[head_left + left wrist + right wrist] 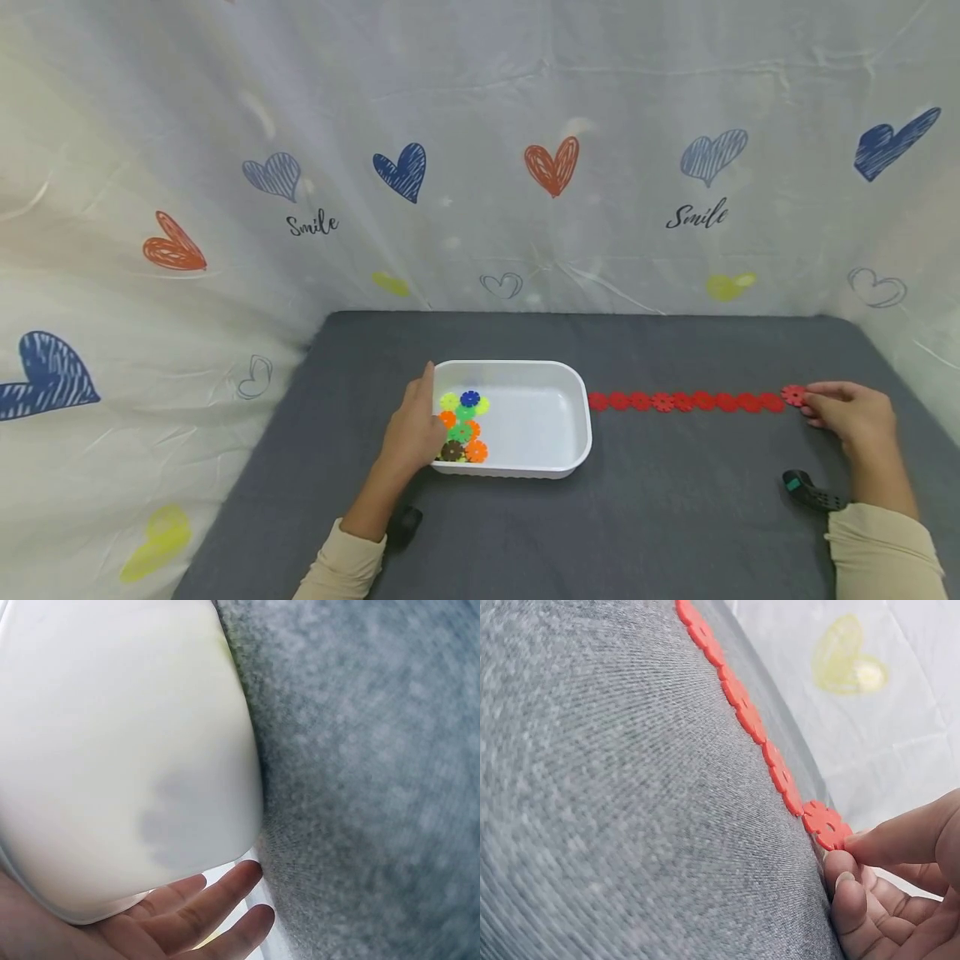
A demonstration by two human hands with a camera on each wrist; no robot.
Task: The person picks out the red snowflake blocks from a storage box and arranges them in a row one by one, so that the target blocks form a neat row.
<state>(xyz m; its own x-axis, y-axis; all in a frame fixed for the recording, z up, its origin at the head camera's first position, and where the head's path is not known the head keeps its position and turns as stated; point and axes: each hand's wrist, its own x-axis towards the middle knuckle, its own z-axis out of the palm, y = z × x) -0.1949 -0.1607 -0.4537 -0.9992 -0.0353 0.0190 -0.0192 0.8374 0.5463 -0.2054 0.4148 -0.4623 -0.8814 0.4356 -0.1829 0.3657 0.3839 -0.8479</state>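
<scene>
A white plastic tray [525, 417] stands on the grey cloth, with several coloured flower-shaped discs [462, 432] at its left end. My left hand [416, 425] holds that end, the thumb over the rim; in the left wrist view its fingers [217, 907] lie along the tray's outside. To the right, a straight row of red flower discs [704, 402] runs away from the tray. At the row's far right end my right hand [851, 412] pinches a red disc [826, 825] between thumb and fingers. That disc is tilted up and meets the last one in the row.
A dark grey cloth [637, 517] covers the table. Near my right wrist lies a black curved device [813, 492], and another dark object [406, 527] is by my left forearm. Behind the table hangs a pale curtain [465, 100] printed with hearts.
</scene>
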